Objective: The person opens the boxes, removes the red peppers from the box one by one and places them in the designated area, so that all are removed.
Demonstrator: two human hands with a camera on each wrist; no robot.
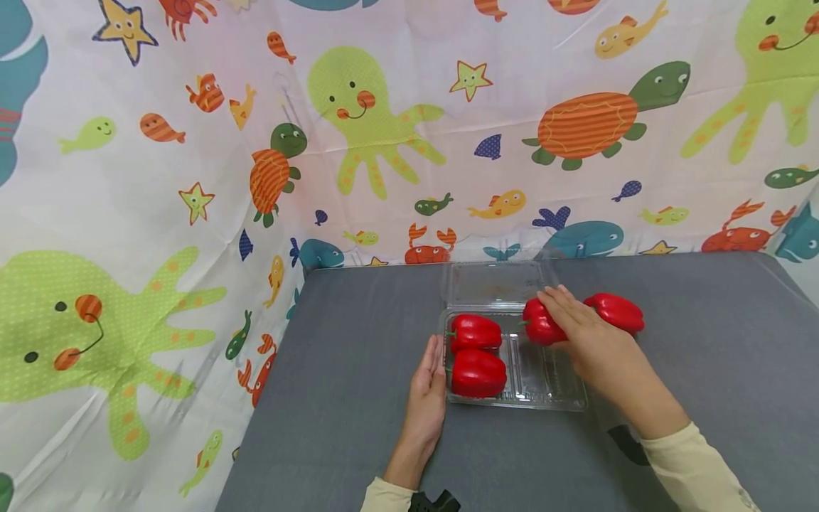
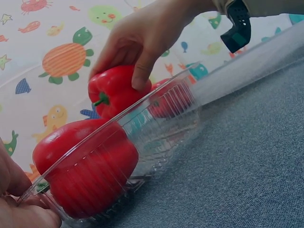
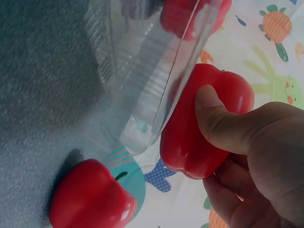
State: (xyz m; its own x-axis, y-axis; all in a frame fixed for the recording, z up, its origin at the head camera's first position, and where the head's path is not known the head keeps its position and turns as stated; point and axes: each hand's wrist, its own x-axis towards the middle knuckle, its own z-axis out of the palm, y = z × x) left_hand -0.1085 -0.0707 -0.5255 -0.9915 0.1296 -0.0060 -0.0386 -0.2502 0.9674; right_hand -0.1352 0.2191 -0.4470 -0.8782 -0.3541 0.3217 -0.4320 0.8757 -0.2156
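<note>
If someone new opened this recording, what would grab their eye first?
Bright red leaps out: two peppers sit in the left part of a clear tray, the right hand grips a third pepper over its right part, and a fourth pepper lies on the grey table to the right. Next comes the cloth printed with colourful sea animals, hanging behind the table and along its left side.
</note>
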